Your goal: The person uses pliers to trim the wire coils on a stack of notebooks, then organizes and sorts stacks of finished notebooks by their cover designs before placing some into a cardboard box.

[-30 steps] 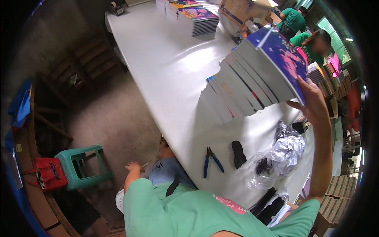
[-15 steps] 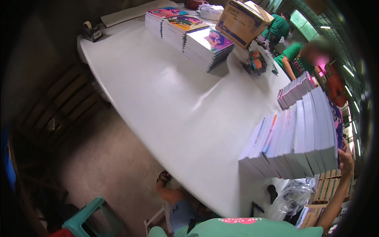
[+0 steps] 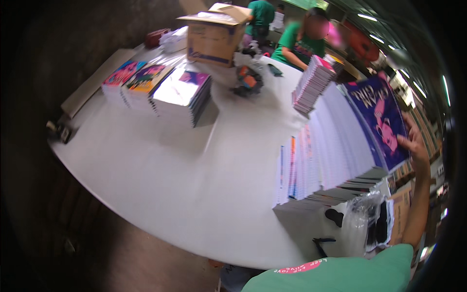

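Observation:
My right hand (image 3: 414,141) grips the outer edge of a notebook (image 3: 382,119) with a dark purple cover and a pink drawn figure, thumb on the cover. That notebook leans at the right end of a long row of notebooks (image 3: 335,146) standing on the table, their white page edges toward me. The cover side is turned partly into view. My left hand does not show; only a small bit of skin appears below the near table edge.
On the white table (image 3: 170,180) stand three notebook piles (image 3: 182,92), an open cardboard box (image 3: 214,41), a dark bag (image 3: 249,80), a smaller stack (image 3: 314,82), pliers (image 3: 321,246), clear plastic (image 3: 362,214) and a tape dispenser (image 3: 61,131). A person in green (image 3: 301,41) sits across.
The view has swung right, so table things appear farther left. The end notebook's purple cover has tilted into fuller view in my right hand. My left hand has left the picture.

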Action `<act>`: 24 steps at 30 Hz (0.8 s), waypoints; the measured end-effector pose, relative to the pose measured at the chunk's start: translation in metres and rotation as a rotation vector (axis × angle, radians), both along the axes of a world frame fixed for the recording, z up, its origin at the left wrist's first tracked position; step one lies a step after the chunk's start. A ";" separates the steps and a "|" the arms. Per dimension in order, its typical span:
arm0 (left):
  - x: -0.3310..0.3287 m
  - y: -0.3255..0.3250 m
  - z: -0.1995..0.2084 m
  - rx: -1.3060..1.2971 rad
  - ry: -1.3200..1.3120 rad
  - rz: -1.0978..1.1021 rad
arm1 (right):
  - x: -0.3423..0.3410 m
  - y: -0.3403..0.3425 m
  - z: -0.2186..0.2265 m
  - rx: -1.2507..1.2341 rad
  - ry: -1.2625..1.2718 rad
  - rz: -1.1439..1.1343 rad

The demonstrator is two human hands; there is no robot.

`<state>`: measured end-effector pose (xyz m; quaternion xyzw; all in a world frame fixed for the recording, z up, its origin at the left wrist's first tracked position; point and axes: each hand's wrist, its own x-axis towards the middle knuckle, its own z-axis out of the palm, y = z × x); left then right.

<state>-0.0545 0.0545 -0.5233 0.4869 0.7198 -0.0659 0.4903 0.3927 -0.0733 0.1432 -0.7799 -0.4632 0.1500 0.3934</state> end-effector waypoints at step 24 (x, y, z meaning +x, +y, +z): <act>0.099 -0.208 0.320 1.885 -0.774 -0.025 | -0.136 -0.175 -0.219 -0.121 -0.671 0.481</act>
